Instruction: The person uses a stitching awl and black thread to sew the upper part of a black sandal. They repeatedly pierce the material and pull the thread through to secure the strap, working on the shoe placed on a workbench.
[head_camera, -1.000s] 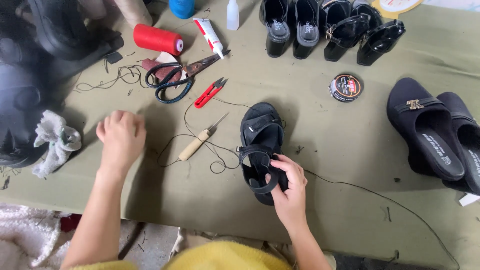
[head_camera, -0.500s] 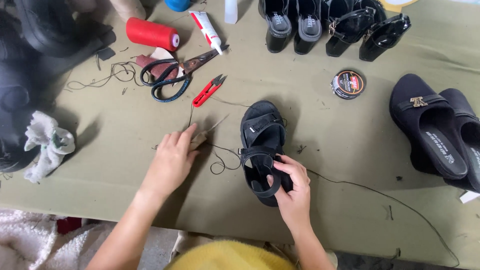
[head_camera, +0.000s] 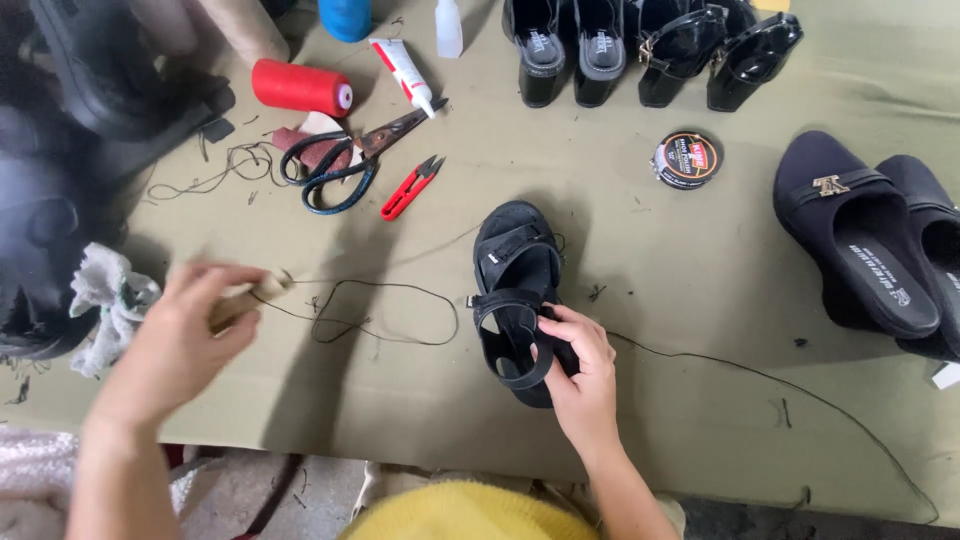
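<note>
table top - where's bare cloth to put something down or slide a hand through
Widest bare patch: between the black sandal, the polish tin and the dark wedge shoes. The near table edge between the left hand and right hand is free below the loose thread. Crowded: far left around scissors, red spool, snips.

**Sandal, awl and thread on the olive cloth**

Small black sandal (head_camera: 515, 290): lies sole down near the front edge of the table, toe pointing away, heel toward the person. Two straps; the rear ankle strap is lifted into a loop at the heel end. Wooden-handled awl (head_camera: 245, 298): left of the sandal, well apart from it, raised off the cloth, blurred, tip not discernible. Dark thread (head_camera: 385, 335): runs from the awl in a loose loop across the cloth to the sandal, then trails off right.
</note>
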